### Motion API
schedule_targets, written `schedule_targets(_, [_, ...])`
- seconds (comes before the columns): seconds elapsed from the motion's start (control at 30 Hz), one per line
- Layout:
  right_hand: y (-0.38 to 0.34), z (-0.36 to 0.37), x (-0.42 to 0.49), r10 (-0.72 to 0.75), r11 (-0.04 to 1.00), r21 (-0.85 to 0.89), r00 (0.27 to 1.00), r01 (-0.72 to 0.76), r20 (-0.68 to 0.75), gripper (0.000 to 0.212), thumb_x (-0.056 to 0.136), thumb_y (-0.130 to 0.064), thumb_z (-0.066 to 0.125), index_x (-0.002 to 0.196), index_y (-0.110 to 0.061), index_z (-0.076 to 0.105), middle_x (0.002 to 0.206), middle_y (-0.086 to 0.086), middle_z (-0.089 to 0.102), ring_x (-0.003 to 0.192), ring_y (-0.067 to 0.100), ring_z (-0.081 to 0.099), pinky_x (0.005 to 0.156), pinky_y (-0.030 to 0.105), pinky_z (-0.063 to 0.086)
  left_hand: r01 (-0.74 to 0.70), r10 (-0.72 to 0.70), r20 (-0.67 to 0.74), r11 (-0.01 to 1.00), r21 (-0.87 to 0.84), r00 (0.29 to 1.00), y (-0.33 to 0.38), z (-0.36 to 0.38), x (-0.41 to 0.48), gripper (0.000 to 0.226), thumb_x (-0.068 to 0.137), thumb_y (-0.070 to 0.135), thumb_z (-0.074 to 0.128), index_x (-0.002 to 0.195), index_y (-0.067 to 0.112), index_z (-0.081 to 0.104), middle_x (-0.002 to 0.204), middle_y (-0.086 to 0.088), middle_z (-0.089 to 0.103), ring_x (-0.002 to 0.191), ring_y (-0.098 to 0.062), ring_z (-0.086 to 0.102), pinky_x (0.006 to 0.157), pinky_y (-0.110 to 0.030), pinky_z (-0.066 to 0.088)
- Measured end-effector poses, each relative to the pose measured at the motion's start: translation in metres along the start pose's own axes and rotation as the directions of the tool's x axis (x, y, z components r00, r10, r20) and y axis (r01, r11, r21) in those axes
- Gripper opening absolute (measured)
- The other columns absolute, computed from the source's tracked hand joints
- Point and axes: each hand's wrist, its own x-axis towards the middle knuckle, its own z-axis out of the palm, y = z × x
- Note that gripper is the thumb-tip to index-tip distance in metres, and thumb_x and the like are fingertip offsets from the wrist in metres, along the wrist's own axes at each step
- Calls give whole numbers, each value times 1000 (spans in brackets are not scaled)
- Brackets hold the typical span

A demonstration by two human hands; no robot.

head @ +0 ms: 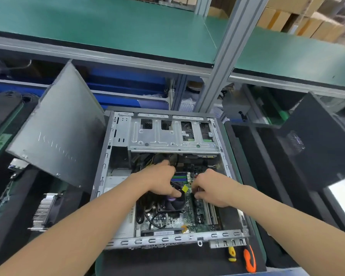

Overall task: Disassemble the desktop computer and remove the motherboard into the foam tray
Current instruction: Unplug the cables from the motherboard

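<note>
**Position of parts**

- The desktop computer case [116, 198] lay on its side on the worktop [157, 261], open face up.
- The motherboard [175, 219] sat inside the case, in the near half – not in the foam tray.
- A bare metal drive cage [167, 136] spanned the far half of the case.
- The black foam tray [253, 160] lay just beside the case on the right, and a dark panel [317, 148] rested tilted over it.
- A grey side panel [58, 132] leaned at an angle just left of the case.

**Hands**

- Both forearms reached into the case over its near rim.
- The left hand [159, 182] was over the middle of the board. Its thumb and curled fingers were closed on a black cable [177, 187] that carried a yellow tag [184, 188], and its index finger pointed toward the far cables.
- The right hand [213, 189] was just beside it, fingers curled tightly with the tips down at the board near the memory slots. Whether it pinched a part could not be told – the fingers hid the contact point.

**Other items**

- A yellow-handled screwdriver [231, 253] and an orange-handled screwdriver [249, 259] lay on the worktop just in front of the case's near right corner.
- A finned heat sink [44, 212] lay well apart on the left.
</note>
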Motion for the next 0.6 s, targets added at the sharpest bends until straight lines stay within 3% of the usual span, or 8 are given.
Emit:
schedule_targets(0.17, [7, -17, -19, 41, 986, 165, 983, -12, -177, 20, 101, -30, 62, 114, -23, 75, 102, -3, 75, 94, 15, 67, 84, 29, 54, -20, 21, -21, 998, 51, 1000, 0, 3, 3, 57, 93, 57, 59, 138, 22, 55, 132, -2, 49, 119, -27, 55, 106, -44, 43])
schedule_targets(0.3, [19, -29, -39, 140, 952, 305, 926, -28, -350, 19, 100, -35, 63, 109, -25, 77, 86, -18, 68, 76, -7, 61, 70, 5, 41, -68, 68, 5, 982, 174, 998, 1, 2, 1, 57, 98, 59, 49, 140, 20, 52, 128, -3, 51, 114, -28, 59, 101, -44, 48])
schedule_targets(0.47, [37, -29, -67, 227, 909, 416, 869, -27, -440, 18, 100, -32, 63, 105, -24, 78, 83, -14, 74, 80, 0, 70, 82, 23, 56, -49, 46, 54, 997, 56, 998, 5, -5, -3, 50, 91, 48, 57, 133, 20, 58, 128, -4, 52, 117, -25, 56, 98, -40, 48])
schedule_targets(0.6, [58, -16, -81, 268, 883, 469, 823, -2, -500, 15, 98, -28, 65, 98, -23, 79, 77, -12, 75, 76, -1, 70, 80, 22, 56, 28, -32, -57, 997, -66, 998, 22, -7, -3, 53, 98, 42, 50, 145, 17, 51, 142, -11, 52, 128, -29, 51, 103, -39, 45])
